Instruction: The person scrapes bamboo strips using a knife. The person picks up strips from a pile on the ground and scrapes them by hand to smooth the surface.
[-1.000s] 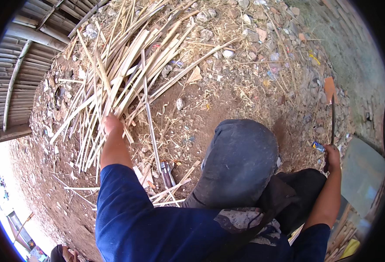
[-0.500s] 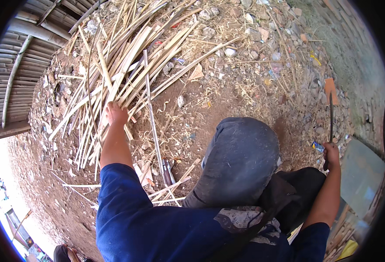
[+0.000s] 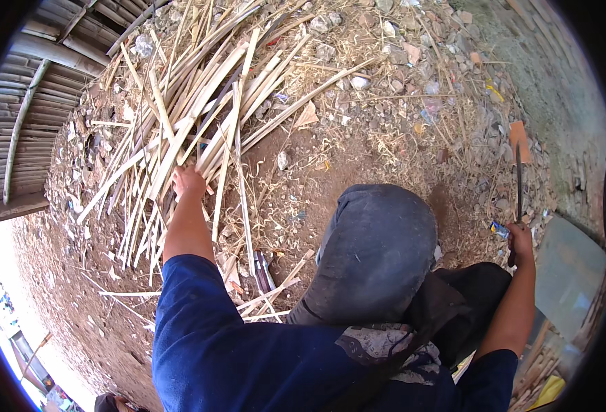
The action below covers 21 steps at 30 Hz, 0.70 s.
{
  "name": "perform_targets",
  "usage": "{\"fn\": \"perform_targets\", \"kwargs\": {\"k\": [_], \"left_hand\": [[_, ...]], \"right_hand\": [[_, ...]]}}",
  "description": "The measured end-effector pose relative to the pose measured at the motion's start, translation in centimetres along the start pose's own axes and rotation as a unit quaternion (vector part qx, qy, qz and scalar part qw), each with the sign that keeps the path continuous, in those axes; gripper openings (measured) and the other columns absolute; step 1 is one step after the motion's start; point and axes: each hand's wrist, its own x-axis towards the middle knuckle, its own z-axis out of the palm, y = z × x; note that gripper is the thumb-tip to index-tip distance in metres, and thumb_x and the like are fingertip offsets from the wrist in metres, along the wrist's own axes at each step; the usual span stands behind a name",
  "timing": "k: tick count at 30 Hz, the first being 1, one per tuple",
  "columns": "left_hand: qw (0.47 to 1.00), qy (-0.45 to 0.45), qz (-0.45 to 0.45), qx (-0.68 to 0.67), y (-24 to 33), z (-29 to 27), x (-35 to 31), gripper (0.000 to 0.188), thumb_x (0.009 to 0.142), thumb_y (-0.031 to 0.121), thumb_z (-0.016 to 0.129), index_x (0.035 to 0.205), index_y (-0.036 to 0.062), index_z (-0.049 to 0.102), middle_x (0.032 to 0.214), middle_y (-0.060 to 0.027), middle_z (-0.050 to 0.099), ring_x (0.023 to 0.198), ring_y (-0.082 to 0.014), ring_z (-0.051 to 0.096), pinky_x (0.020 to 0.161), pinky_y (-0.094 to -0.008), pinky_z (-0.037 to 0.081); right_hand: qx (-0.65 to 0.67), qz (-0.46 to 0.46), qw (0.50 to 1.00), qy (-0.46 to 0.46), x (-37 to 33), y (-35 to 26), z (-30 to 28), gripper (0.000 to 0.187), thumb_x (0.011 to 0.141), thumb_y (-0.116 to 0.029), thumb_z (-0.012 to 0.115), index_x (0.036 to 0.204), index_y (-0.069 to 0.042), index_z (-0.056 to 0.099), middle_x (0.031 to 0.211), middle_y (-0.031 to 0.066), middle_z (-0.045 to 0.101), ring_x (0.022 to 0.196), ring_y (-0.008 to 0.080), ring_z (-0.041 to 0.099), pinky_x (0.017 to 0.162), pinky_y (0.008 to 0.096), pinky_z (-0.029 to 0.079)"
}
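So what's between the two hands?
Head view: pale strips beside the left hand, littered soil, then the raised knee and more soil before the right hand.

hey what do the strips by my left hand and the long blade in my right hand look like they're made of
The strips look like raw split bamboo or possibly wood: pale straw-coloured, flat and unpainted. The blade is probably metal with a dull, dark finish, judging by its thin, slender outline; your right hand hides much of its handle.
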Motion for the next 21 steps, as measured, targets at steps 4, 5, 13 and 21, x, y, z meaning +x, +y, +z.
{"fn": "perform_targets", "kwargs": {"k": [4,5,13,21], "left_hand": [[0.999,-0.005,0.000,0.039,1.6,0.1,-2.1,0.035,0.099,0.030,0.059,0.129,0.0115,0.060,0.143,-0.0156,0.040,0.135,-0.0332,0.041,0.104,-0.0478,0.045],[0.998,0.037,0.020,0.036,1.0,0.7,-2.3,0.034,0.099,0.030,0.058,0.124,0.0072,0.057,0.136,-0.0178,0.050,0.128,-0.0350,0.051,0.100,-0.0492,0.049],[0.993,0.113,-0.008,-0.033,-1.8,-3.5,-6.8,0.031,0.102,0.030,0.044,0.120,0.0056,0.050,0.109,-0.0242,0.068,0.100,-0.0420,0.067,0.085,-0.0544,0.051],[0.958,0.255,-0.010,-0.130,-5.8,-9.5,-14.8,0.040,0.101,0.038,0.045,0.108,0.0012,0.059,0.087,-0.0249,0.067,0.082,-0.0443,0.067,0.068,-0.0567,0.052]], "right_hand": [[-0.004,-0.011,1.000,0.001,0.1,0.4,-0.5,0.022,0.088,-0.024,0.070,0.080,-0.012,0.053,0.057,-0.0041,0.045,0.042,0.0079,0.040,0.039,0.0253,0.030],[0.001,-0.009,1.000,0.000,-0.1,0.0,-0.4,0.022,0.088,-0.023,0.070,0.081,-0.011,0.054,0.057,-0.0034,0.046,0.042,0.0082,0.041,0.040,0.0253,0.032],[-0.010,-0.020,1.000,0.014,-0.9,0.1,-0.8,0.023,0.085,-0.026,0.074,0.085,-0.011,0.056,0.059,-0.0032,0.048,0.044,0.0087,0.043,0.041,0.0264,0.033],[0.018,-0.097,0.994,0.036,0.6,0.3,-1.0,0.029,0.084,-0.023,0.078,0.098,-0.005,0.061,0.061,-0.0030,0.052,0.047,0.0067,0.045,0.042,0.0249,0.033]]}}
